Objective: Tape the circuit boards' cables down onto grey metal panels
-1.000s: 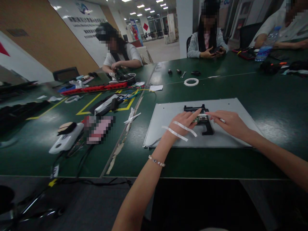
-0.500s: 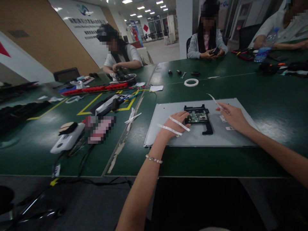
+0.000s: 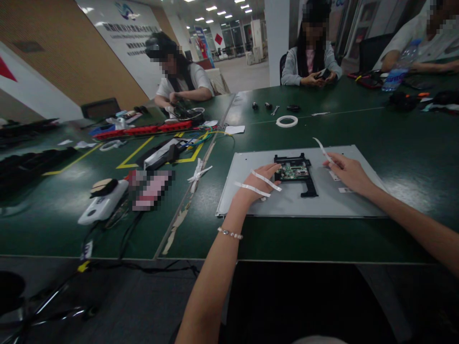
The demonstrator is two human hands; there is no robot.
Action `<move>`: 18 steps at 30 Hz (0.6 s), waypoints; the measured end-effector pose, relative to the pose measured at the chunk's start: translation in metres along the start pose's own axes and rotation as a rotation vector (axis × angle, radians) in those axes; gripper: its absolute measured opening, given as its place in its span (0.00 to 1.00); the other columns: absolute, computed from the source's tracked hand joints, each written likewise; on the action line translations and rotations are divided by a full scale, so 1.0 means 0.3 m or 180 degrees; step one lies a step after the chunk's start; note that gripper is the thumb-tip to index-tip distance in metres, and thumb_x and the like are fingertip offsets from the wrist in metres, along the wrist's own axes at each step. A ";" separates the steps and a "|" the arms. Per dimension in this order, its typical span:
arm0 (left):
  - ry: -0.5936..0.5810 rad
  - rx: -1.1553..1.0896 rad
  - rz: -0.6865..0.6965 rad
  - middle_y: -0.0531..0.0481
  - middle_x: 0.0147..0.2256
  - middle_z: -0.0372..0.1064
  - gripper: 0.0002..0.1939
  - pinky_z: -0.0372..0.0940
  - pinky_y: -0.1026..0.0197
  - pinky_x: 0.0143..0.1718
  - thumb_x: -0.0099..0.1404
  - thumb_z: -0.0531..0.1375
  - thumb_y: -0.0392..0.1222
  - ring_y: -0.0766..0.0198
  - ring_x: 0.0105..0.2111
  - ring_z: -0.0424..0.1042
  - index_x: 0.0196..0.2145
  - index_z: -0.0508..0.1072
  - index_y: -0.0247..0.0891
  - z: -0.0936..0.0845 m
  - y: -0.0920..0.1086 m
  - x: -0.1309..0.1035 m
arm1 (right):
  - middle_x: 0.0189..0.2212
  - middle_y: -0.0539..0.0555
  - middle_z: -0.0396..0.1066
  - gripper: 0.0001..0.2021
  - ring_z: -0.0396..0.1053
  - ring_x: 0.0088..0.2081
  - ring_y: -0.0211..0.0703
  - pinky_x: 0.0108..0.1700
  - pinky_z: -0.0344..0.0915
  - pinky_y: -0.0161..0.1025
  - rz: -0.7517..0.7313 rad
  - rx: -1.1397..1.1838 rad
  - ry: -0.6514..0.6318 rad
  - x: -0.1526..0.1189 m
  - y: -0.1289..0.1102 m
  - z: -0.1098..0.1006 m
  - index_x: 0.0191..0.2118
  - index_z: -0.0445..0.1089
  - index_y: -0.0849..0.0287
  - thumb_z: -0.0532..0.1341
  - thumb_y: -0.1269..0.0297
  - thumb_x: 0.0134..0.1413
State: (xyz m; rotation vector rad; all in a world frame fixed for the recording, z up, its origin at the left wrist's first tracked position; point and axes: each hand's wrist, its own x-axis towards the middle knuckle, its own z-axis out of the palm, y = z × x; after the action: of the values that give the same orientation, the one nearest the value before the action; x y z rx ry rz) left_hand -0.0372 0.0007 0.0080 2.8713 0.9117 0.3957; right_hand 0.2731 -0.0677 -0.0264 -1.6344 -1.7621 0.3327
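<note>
A black frame (image 3: 309, 187) with a green circuit board (image 3: 292, 171) lies on a grey panel (image 3: 236, 165). My left hand (image 3: 258, 184) rests on the panel at the frame's left side, its fingertips touching the frame's edge; whether they grip it is hard to see. Two white tape strips (image 3: 266, 179) are stuck across the back of that hand, their ends sticking out. To the right of the frame, my right hand (image 3: 347, 173) pinches a narrow white strip (image 3: 322, 149) that points up and left. White labels (image 3: 345, 190) lie under that hand.
Beyond the panel are a tape roll (image 3: 287, 121), a small wrench (image 3: 275, 111) and small black parts. Left are a pink item (image 3: 152, 191), a white device (image 3: 103, 203), cables and a red strip (image 3: 143, 130). People sit across the table (image 3: 201, 234).
The view has shifted slightly. My right hand still holds the strip, which now stands a little differently. My left hand stays beside the frame.
</note>
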 end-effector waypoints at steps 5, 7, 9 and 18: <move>0.0047 -0.0234 -0.0157 0.34 0.64 0.47 0.40 0.61 0.51 0.56 0.62 0.58 0.44 0.52 0.59 0.59 0.65 0.42 0.36 -0.012 -0.005 -0.017 | 0.40 0.53 0.73 0.20 0.68 0.28 0.40 0.31 0.63 0.39 -0.0035 -0.0043 -0.0068 0.005 0.003 -0.011 0.55 0.66 0.55 0.52 0.58 0.60; 0.0011 -0.0287 -0.0202 0.33 0.63 0.49 0.41 0.61 0.51 0.56 0.62 0.59 0.44 0.51 0.60 0.58 0.66 0.41 0.36 -0.013 -0.008 -0.020 | 0.40 0.53 0.73 0.20 0.67 0.28 0.40 0.30 0.62 0.39 0.0003 -0.0021 -0.0100 0.007 0.003 -0.016 0.56 0.65 0.54 0.52 0.58 0.60; -0.0031 -0.0366 -0.0196 0.32 0.62 0.51 0.41 0.60 0.50 0.57 0.62 0.58 0.44 0.51 0.60 0.58 0.65 0.41 0.34 -0.014 -0.009 -0.022 | 0.40 0.52 0.73 0.20 0.68 0.29 0.40 0.31 0.63 0.39 0.0021 0.0013 -0.0142 0.009 0.007 -0.019 0.56 0.65 0.54 0.52 0.58 0.60; 0.0112 -0.0249 -0.0092 0.33 0.60 0.55 0.36 0.62 0.52 0.56 0.61 0.56 0.38 0.54 0.58 0.61 0.64 0.46 0.32 0.002 -0.020 -0.026 | 0.42 0.53 0.72 0.23 0.70 0.39 0.46 0.42 0.66 0.45 -0.0067 0.0114 -0.0194 0.020 0.045 -0.013 0.59 0.62 0.55 0.54 0.58 0.58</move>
State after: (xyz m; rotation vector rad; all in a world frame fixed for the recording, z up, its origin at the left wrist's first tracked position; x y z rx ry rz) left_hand -0.0466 0.0009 0.0047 2.7857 0.9208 0.4699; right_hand 0.2863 -0.0607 -0.0301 -1.5948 -1.8068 0.4059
